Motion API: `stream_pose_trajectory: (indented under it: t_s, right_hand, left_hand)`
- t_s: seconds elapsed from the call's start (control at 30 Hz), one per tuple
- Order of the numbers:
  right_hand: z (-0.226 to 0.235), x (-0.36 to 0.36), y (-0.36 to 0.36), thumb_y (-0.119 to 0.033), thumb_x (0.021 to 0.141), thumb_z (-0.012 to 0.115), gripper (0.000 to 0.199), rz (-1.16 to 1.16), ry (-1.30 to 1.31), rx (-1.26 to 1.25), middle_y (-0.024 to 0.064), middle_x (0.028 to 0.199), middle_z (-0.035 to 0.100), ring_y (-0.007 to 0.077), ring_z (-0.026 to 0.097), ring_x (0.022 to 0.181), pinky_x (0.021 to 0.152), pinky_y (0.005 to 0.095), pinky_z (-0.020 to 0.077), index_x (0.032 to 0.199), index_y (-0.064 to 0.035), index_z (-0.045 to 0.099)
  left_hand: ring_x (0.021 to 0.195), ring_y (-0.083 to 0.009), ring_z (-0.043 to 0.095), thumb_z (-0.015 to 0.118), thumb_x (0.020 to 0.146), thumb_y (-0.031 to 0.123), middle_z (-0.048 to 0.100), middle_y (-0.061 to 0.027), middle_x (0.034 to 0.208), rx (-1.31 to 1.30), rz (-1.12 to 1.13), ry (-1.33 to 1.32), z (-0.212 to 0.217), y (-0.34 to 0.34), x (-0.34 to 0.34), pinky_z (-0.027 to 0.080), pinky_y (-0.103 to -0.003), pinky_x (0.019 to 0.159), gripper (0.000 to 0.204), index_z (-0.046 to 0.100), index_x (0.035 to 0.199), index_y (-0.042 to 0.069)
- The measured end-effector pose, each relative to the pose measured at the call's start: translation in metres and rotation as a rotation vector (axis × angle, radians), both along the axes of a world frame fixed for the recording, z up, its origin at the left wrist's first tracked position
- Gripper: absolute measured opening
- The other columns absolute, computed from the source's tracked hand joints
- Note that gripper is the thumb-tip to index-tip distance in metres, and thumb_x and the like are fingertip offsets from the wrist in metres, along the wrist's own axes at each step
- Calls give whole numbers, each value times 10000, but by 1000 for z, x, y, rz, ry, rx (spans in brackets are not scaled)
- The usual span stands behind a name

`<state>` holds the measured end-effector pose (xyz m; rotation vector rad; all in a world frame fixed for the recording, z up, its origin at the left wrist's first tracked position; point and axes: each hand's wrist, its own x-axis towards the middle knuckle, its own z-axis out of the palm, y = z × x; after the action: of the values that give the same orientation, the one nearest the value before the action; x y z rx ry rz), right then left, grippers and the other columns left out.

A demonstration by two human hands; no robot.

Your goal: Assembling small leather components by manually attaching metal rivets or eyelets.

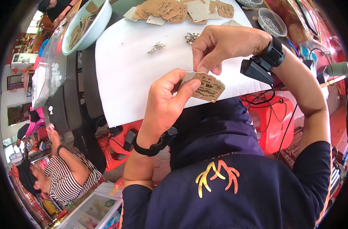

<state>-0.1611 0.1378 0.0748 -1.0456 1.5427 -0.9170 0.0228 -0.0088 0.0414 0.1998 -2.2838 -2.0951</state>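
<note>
Brown card [209, 88] | long axis slants down rightward | left hand [167, 97] pinching it | right hand [219, 46] pinched, hold unclear

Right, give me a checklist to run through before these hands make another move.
1. Card gripped: ok, the left hand pinches it at one end, thumb on top.
2. Right hand in position: ok, fingertips at the card's upper edge.
3. Anything between the right fingertips: cannot tell, the fingers hide it.
4. Metal bits all in the tub: not ok, two small piles lie on the white sheet.
5. Spare cards at hand: ok, heaped at the sheet's far side.
</note>
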Motion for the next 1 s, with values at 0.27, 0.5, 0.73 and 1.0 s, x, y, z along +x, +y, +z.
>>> stream_pose_trajectory:
  t_s: [0.27, 0.5, 0.73, 1.0]
  right_hand:
    - [-9, -21, 12, -187, 873, 732, 199, 71, -84, 0, 30, 754, 690, 87, 646, 660, 603, 219, 522, 924, 4, 709]
    - [-17, -27, 17, -166, 868, 719, 197, 52, -96, -24, 46, 783, 697, 100, 659, 669, 598, 230, 540, 928, 21, 704]
    - [-16, -25, 15, -151, 849, 706, 217, 28, -127, 24, 75, 781, 703, 127, 672, 649, 592, 238, 554, 927, 52, 699]
    - [-15, -22, 13, -165, 845, 708, 214, 47, -122, 50, 68, 773, 701, 125, 670, 656, 607, 243, 550, 900, 41, 705]
  left_hand:
    - [717, -42, 548, 672, 928, 126, 657, -8, 783, -1, -38, -8, 2, 12, -22, 440, -209, 625, 149, 664, 957, -20]
    - [705, -39, 538, 674, 926, 124, 652, -11, 779, -46, -45, -39, 0, 10, -29, 432, -203, 616, 156, 664, 969, -26]
    - [643, -33, 486, 687, 915, 127, 607, 12, 704, -63, -53, -6, -7, 9, -29, 394, -213, 555, 150, 660, 921, -21]
    - [611, -50, 470, 709, 884, 100, 579, -11, 657, -93, -37, 55, -20, 6, -25, 387, -232, 539, 141, 652, 880, -29]
